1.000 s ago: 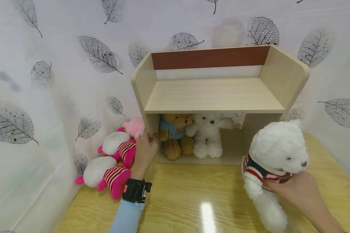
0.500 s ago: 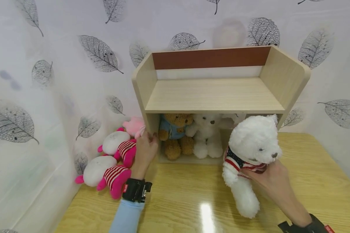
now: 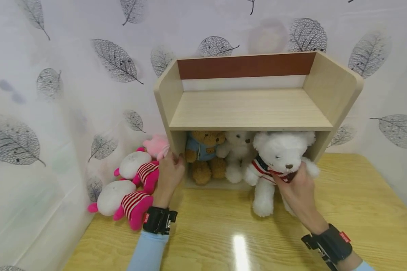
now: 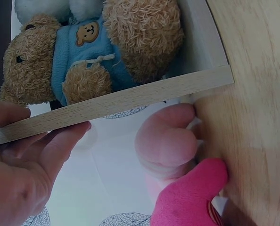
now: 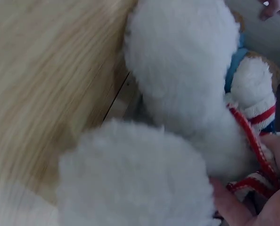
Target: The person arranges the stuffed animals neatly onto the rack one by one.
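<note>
My right hand [image 3: 300,192] grips a white teddy bear [image 3: 278,145] by the front of its striped, star-patterned sweater. The bear faces forward at the shelf's lower opening, its legs hanging out over the table edge of the compartment. Its fluffy white leg [image 5: 182,56] fills much of the right wrist view. My left hand [image 3: 169,175] holds the left side panel [image 4: 130,100] of the wooden shelf [image 3: 251,109], thumb inside and fingers outside. Inside the lower compartment sit a brown teddy bear [image 3: 207,171] in a blue hoodie and another white bear [image 3: 235,145], partly hidden behind the held one.
Left of the shelf lie two plush toys with white heads and striped pink bodies, the nearer plush toy [image 3: 113,198] and the farther plush toy [image 3: 132,165]. Behind them is a light pink plush [image 3: 155,145]. A leaf-patterned curtain [image 3: 71,113] hangs close around the wooden table [image 3: 203,233].
My right hand has carried the white bear leftward and away from me, to the right part of the lower compartment, turning it to face forward. The left hand keeps its place on the panel.
</note>
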`<move>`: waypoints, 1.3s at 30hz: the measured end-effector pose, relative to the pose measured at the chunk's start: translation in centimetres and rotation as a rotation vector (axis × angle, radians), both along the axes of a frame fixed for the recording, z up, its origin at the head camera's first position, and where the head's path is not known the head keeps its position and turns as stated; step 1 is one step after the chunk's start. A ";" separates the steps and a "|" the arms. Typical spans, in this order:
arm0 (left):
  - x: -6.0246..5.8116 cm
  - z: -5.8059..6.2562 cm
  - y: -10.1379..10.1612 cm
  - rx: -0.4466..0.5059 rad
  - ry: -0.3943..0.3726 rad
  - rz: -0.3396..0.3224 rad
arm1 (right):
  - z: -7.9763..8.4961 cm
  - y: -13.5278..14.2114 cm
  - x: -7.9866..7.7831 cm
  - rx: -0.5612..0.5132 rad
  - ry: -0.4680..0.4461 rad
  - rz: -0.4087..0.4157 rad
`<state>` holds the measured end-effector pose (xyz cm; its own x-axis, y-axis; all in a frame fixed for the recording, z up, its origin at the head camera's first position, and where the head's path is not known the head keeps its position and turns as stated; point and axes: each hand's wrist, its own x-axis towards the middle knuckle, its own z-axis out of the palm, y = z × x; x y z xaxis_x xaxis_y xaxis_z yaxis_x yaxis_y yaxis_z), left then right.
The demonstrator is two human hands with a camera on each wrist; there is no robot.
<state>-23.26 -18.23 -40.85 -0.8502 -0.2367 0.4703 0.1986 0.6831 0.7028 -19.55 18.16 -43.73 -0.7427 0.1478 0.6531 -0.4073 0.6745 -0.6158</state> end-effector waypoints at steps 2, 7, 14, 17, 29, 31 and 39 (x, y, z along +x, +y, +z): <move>0.0 -0.1 0.1 0.005 -0.002 0.000 | -0.1 -0.1 -0.7 -0.001 0.033 -0.031; 0.0 0.0 0.3 0.009 0.005 -0.001 | -0.2 -0.7 -2.3 -0.020 0.089 -0.119; 0.1 0.1 0.1 0.012 -0.004 0.005 | -0.1 -1.9 -4.6 -0.074 -0.086 -0.214; 0.2 0.1 0.1 0.020 0.002 0.004 | -0.3 -2.1 -5.4 -0.108 -0.159 -0.220; 0.2 0.1 0.1 0.016 0.038 0.004 | -1.2 -2.2 -7.4 -0.159 -0.315 -0.095; 0.2 0.2 0.0 0.019 0.037 0.004 | -1.0 -2.3 -6.8 -0.110 -0.334 -0.060; 0.2 0.0 0.1 -0.001 0.049 0.010 | -0.3 -2.8 -1.5 0.318 -0.289 0.044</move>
<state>-23.10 -18.14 -40.88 -0.8239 -0.2446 0.5112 0.2258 0.6857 0.6920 -21.06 15.32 -43.99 -0.9027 -0.0630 0.4256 -0.2813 0.8349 -0.4731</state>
